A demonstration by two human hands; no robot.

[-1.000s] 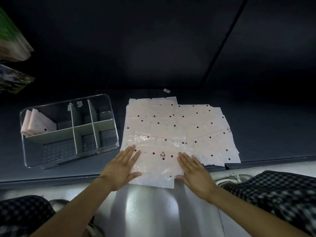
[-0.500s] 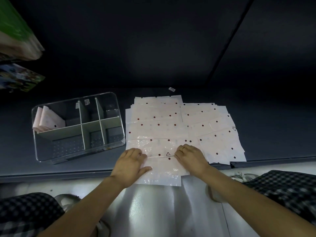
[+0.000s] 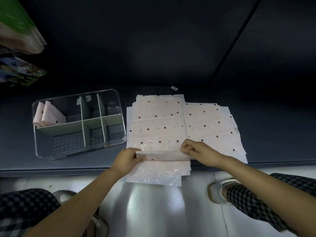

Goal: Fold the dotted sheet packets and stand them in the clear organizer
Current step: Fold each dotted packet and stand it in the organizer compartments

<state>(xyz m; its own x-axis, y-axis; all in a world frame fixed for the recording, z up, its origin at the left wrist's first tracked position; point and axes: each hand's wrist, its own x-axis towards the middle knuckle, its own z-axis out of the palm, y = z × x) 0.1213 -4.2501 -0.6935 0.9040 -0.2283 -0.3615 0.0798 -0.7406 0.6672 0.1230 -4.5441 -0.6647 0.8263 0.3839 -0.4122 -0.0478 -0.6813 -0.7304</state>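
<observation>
Pale pink dotted sheet packets lie in two overlapping stacks, a left stack [image 3: 154, 124] and a right stack [image 3: 213, 125], on a dark low surface. The nearest packet [image 3: 162, 155] of the left stack is partly folded, its near part lifted into a crease. My left hand [image 3: 125, 159] pinches the fold's left end and my right hand [image 3: 196, 149] pinches its right end. The clear organizer [image 3: 119, 106] with pale dividers sits to the left; two folded packets [image 3: 49, 115] stand in its far left compartment.
The dark surface's front edge [image 3: 51, 170] runs across just under the organizer, with a glossy white floor [image 3: 153, 211] below. My checked trouser legs and a slipper [image 3: 218, 190] flank the floor. Green and printed packages [image 3: 18, 31] hang at the upper left. A small label [image 3: 174, 88] lies behind the stacks.
Both hands went from lying flat on the near packet to curling and pinching it, and its near part has been lifted into a fold.
</observation>
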